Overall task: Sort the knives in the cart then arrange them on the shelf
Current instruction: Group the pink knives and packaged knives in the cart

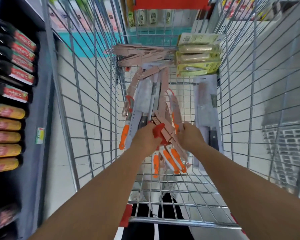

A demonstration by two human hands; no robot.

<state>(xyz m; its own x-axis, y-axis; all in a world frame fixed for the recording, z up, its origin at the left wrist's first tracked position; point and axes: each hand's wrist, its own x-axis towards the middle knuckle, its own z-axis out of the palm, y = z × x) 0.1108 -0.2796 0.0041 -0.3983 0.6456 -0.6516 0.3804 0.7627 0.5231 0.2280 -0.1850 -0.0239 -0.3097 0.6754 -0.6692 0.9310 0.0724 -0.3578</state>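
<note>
Both my arms reach down into a wire shopping cart (93, 104). My left hand (145, 139) is closed on a red-handled knife (158, 131) in the middle pile. My right hand (189, 135) grips a bundle of pink-carded knives (170, 134) with orange handles (171, 158). Larger cleavers (143, 99) lie in the same pile. A carded cleaver (206, 108) rests alone along the cart's right side. Pink knife packs (142, 54) and green boxed knives (197, 58) are stacked at the far end.
A dark shelf (42, 94) on the left holds rows of packaged goods (21, 54) with red and yellow labels. More shelving with products stands ahead (152, 16) and at the right (284, 144). The cart's handle bar (180, 222) is close to my body.
</note>
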